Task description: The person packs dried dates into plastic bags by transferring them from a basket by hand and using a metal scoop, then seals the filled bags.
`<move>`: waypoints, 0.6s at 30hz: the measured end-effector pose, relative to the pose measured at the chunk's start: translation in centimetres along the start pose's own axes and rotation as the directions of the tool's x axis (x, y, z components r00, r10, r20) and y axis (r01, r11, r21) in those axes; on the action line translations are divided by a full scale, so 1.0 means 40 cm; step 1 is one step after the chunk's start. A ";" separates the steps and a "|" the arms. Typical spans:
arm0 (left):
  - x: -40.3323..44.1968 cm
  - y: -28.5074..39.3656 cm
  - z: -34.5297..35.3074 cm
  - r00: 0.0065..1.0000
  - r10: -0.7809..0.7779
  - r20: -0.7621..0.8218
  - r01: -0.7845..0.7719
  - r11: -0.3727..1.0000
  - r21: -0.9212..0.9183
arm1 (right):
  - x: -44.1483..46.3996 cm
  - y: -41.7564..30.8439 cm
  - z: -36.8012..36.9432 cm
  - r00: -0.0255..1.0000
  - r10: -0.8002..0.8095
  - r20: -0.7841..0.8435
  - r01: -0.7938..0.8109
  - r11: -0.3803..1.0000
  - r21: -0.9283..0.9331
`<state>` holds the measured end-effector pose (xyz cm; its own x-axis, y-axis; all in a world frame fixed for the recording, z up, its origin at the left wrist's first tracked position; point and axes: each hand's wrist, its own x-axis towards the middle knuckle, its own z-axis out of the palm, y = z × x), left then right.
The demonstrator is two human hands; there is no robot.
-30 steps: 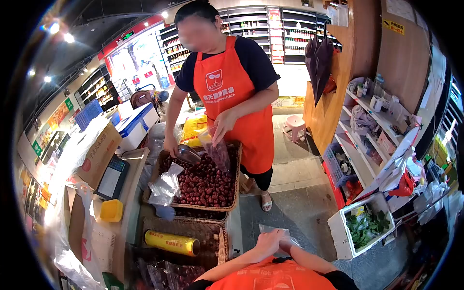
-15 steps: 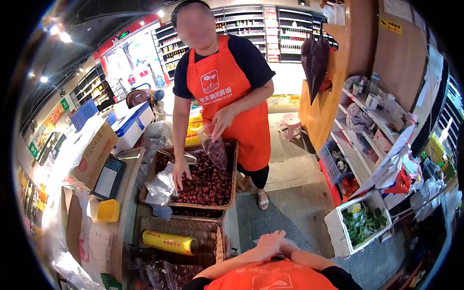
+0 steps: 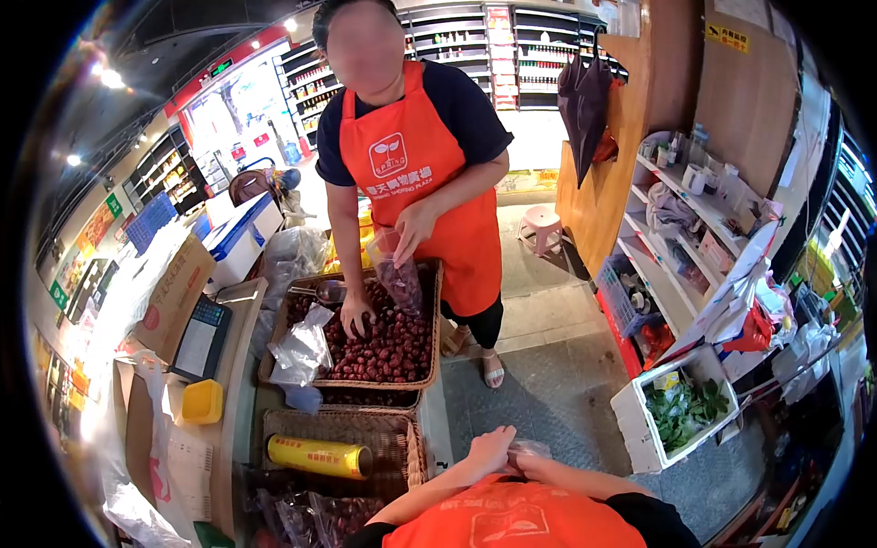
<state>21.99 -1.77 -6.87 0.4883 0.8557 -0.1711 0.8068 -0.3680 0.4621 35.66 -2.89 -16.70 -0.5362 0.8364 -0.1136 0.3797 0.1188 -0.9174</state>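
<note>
My left hand is closed at the bottom centre, close against my right hand. A bit of clear plastic bag shows at both hands, pinched between them; the right fingers are mostly hidden. Beyond them a co-worker in an orange apron stands behind a wicker basket of dark red dates. One of the co-worker's hands reaches into the dates, and the other holds a partly filled clear bag. A metal scoop and crumpled clear bags lie on the dates.
A yellow roll lies in a lower basket. At left are a scale, a yellow container and a cardboard box. At right stand a foam box of greens, shelves and a pink stool.
The co-worker's hand has let go of the scoop and moved down into the dates. My hands have shifted slightly left and up in view, and less of my plastic bag shows.
</note>
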 end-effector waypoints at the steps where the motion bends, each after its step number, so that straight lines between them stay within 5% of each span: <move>1: -0.001 0.000 -0.004 1.000 0.000 -0.007 0.000 0.999 -0.036 | -0.005 0.007 0.005 1.000 -0.014 -0.026 0.015 0.999 0.043; 3: -0.009 0.001 -0.017 1.000 -0.004 -0.016 0.002 0.994 -0.108 | -0.004 0.023 0.006 0.998 -0.062 -0.022 0.062 0.998 -0.006; 5: -0.009 0.002 -0.029 0.999 -0.009 -0.032 0.004 0.986 -0.169 | -0.006 0.040 0.001 0.969 -0.202 0.140 0.239 0.905 -0.353; 8: 0.008 -0.020 -0.028 0.997 -0.045 -0.061 0.034 0.986 -0.165 | 0.002 -0.066 -0.036 0.949 0.184 0.257 -0.082 0.928 -0.364; 10: 0.017 -0.084 0.000 0.991 -0.077 -0.111 0.068 0.995 -0.077 | -0.008 -0.223 -0.034 0.935 0.288 0.205 -0.251 0.949 -0.188; 11: 0.020 -0.134 0.017 0.986 -0.129 -0.104 0.119 0.988 -0.101 | -0.016 -0.216 0.002 0.992 0.104 0.069 -0.101 0.994 -0.042; 13: -0.003 -0.158 -0.026 0.983 -0.185 -0.007 0.182 0.974 -0.138 | 0.017 -0.202 -0.031 0.937 0.051 0.347 -0.035 0.998 -0.053; 18: -0.050 -0.152 -0.063 0.972 -0.192 -0.133 0.128 0.915 -0.382 | 0.047 -0.336 -0.122 0.979 -0.201 -0.046 0.165 0.898 -0.408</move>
<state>15.29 -0.35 -7.14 0.2761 0.9510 -0.1394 0.6738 -0.0881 0.7336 33.22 -0.31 -2.73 -0.5660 0.8194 0.0908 0.5599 0.4629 -0.6872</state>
